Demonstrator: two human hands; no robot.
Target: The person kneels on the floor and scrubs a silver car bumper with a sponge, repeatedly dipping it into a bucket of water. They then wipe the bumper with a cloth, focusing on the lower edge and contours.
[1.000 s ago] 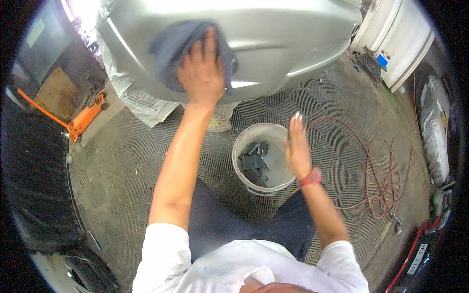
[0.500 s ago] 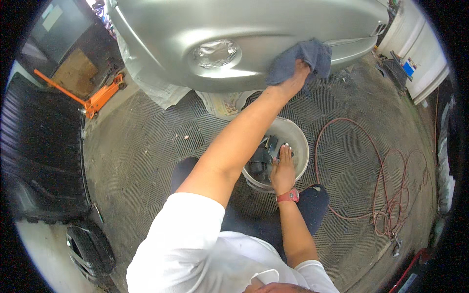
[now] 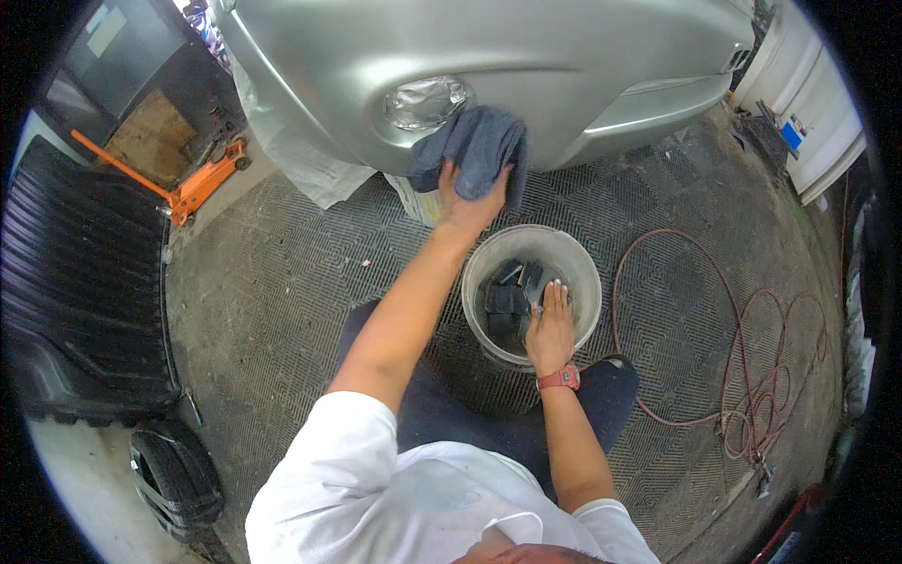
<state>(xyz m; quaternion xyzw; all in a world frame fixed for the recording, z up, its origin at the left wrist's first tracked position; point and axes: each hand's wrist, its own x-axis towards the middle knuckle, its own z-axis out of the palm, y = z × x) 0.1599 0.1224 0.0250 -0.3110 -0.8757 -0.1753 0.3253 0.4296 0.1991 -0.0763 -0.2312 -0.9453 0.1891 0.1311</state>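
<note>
My left hand is closed on a folded grey-blue cloth, held against the lower edge of a silver car bumper. Just above the cloth, a round recess in the bumper is covered with crumpled foil. My right hand, below a red wristwatch, reaches into a whitish bucket with its fingers stretched out. Several dark blocks lie in the bucket beside those fingers. Whether the fingertips touch anything in there cannot be made out.
A reddish hose lies coiled on the patterned floor to the right. An orange floor jack stands at the far left, near a black ribbed panel. Plastic sheeting hangs under the bumper. A white panel stands far right.
My left hand has moved left along the bumper with the cloth, now near the foil-covered recess, and the cloth is more bunched. My right hand has stayed over the bucket.
</note>
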